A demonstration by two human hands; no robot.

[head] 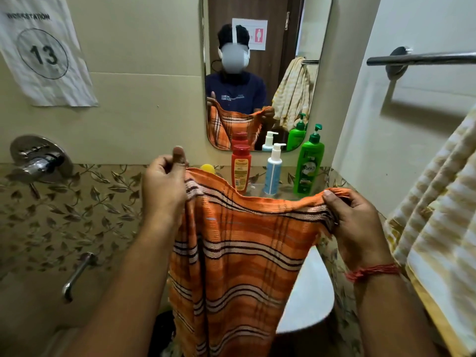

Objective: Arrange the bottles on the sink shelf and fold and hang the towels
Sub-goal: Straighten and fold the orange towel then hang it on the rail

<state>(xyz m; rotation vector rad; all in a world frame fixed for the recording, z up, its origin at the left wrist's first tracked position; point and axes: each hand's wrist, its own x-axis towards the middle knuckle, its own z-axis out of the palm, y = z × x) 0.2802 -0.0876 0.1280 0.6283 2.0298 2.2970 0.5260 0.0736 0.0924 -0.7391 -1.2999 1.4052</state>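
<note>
An orange striped towel point(237, 253) hangs spread in front of me, held by its top edge. My left hand point(164, 184) pinches its left corner and my right hand point(358, 222) grips its right corner. Behind it, on the sink shelf point(283, 194), a red bottle point(240, 167), a blue-and-white pump bottle point(273, 171) and a green pump bottle point(309, 166) stand upright in a row. A yellow cap point(208, 168) shows just behind the towel's edge. A yellow-and-white striped towel point(438, 215) hangs at the right.
A metal towel bar point(422, 58) crosses the right wall above the striped towel. A mirror point(257, 73) hangs over the shelf. A chrome tap handle point(38, 161) and spout point(77, 274) stick out at the left. The white sink basin point(309, 292) lies below the towel.
</note>
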